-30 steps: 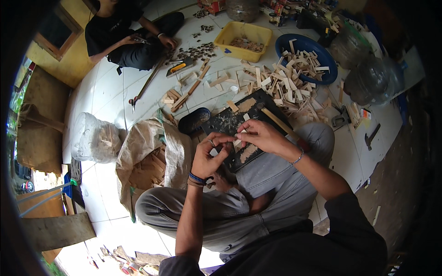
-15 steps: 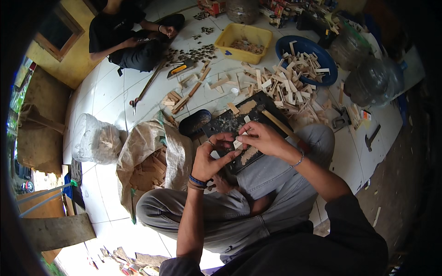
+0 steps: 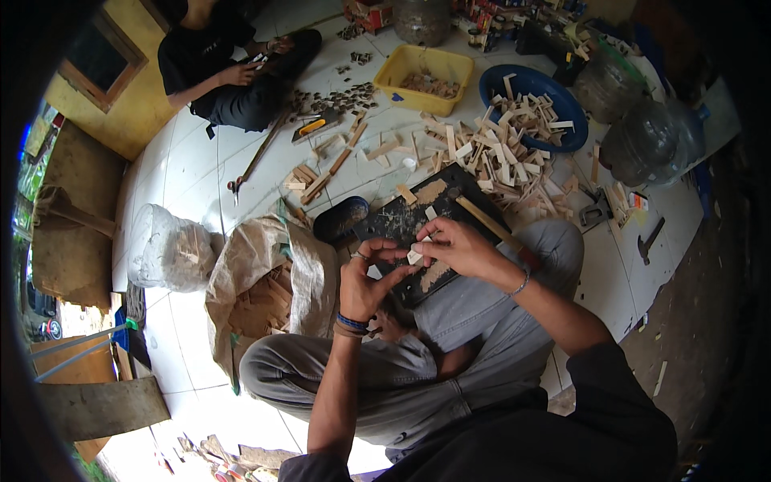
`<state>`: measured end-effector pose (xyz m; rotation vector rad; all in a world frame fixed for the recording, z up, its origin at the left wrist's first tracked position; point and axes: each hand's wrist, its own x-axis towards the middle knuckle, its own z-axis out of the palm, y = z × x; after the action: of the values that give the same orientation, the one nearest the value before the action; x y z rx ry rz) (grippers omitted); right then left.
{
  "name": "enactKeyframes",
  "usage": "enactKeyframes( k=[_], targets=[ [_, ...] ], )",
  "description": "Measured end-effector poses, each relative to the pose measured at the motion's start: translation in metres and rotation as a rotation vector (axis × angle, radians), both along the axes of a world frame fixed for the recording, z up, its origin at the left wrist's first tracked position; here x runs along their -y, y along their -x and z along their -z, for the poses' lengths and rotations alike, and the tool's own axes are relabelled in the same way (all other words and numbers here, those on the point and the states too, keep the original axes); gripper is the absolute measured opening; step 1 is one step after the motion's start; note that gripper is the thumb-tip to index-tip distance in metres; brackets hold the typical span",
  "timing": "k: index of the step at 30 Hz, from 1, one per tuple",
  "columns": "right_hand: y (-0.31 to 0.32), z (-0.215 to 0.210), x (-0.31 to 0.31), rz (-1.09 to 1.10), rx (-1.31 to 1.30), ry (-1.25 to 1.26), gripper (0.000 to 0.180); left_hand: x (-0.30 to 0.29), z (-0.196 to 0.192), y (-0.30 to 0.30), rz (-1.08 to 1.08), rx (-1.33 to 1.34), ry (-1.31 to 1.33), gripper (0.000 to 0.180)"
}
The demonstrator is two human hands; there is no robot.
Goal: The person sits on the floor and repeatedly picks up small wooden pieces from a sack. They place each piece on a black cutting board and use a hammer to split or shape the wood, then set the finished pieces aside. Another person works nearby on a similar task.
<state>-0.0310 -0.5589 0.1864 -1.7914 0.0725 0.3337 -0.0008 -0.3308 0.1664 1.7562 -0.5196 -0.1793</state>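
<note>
A small pale wooden piece [image 3: 415, 255] is being pinched by the right hand [image 3: 458, 251] above the dark board [image 3: 409, 218]; the left hand [image 3: 365, 281], fingers half-open, is being held at seven o'clock from it, nearly touching.

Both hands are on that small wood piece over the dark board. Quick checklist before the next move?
1. Small wood piece pinched in right hand: ok.
2. Left hand beside the piece, fingers open; contact: cannot tell.
3. Dark board resting on lap: ok.
4. Hammer lying on board, untouched: ok.
5. Wood pieces pile on floor ahead: ok.
6. Open sack at the left knee: ok.
</note>
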Motion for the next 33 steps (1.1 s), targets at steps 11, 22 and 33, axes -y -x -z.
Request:
enactKeyframes(
  k=[11,22,33],
  targets=[
    [0.0,-0.001,-0.001,0.017,0.048,-0.032,0.035,0.004,-0.001,0.002,0.035,0.272,-0.072,0.032],
    [-0.001,-0.002,0.0,0.008,-0.028,-0.016,0.035,0.008,-0.005,0.01,0.021,0.204,-0.001,0.028],
    [-0.003,0.003,-0.001,0.009,0.023,-0.013,0.036,0.014,0.0,0.012,-0.06,0.072,0.032,0.014]
  ],
)
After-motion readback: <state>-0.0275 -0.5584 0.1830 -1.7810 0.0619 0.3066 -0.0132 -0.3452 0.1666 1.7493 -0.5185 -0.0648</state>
